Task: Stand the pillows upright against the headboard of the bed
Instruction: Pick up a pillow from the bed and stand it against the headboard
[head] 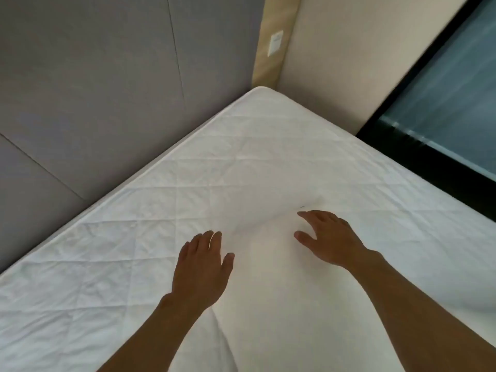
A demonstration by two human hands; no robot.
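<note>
Grey upholstered panels form the headboard [94,89] along the far left, meeting a beige wall with a pale switch plate [276,43] in the corner, and a dark-framed window [442,103] runs down the right. From the head view, the quilted white mattress [134,251] lies bare up to that corner. One white pillow [268,304] lies flat on it, close to the person and well apart from the headboard; I see no second pillow. The left hand [201,267] rests open at the pillow's left edge, fingers together and extended. The right hand [327,237] hovers or rests near its far right corner, fingers loosely spread, gripping nothing. I'd worry that a soft pillow lifted by one edge could sag and fold, then slump forward off the headboard. White on white also hides its edges.
</note>
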